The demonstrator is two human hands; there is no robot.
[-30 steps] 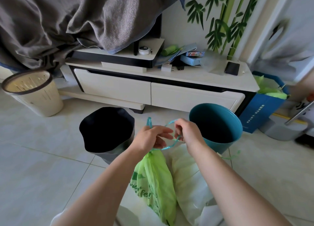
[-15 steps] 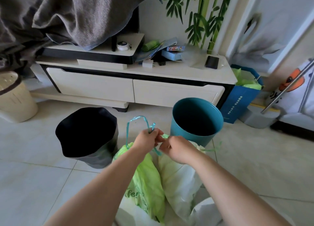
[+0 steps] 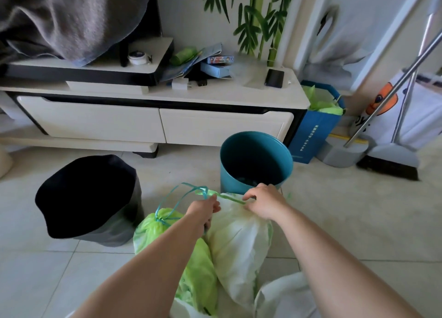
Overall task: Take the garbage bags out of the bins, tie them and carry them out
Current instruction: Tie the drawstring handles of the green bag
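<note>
Green bag [image 3: 198,270]: thin plastic, crinkly, slight sheen. Pale bag [image 3: 239,241]: same thin film, semi-see-thru, creased. Drawstring [image 3: 178,194]: flat plastic ribbon, shiny. Teal bin [image 3: 229,181]: hard plastic, smooth, matt-ish. Black bin [image 3: 114,232]: dark plastic liner, soft gloss outside. Floor [image 3: 346,222]: glazed tiles, smooth, glossy. Cabinet [image 3: 95,124]: smooth cream panels, satin finish. Blanket [image 3: 71,18]: grey cloth, fuzzy, matt. Broom handle [image 3: 394,88]: polished metal.
</note>
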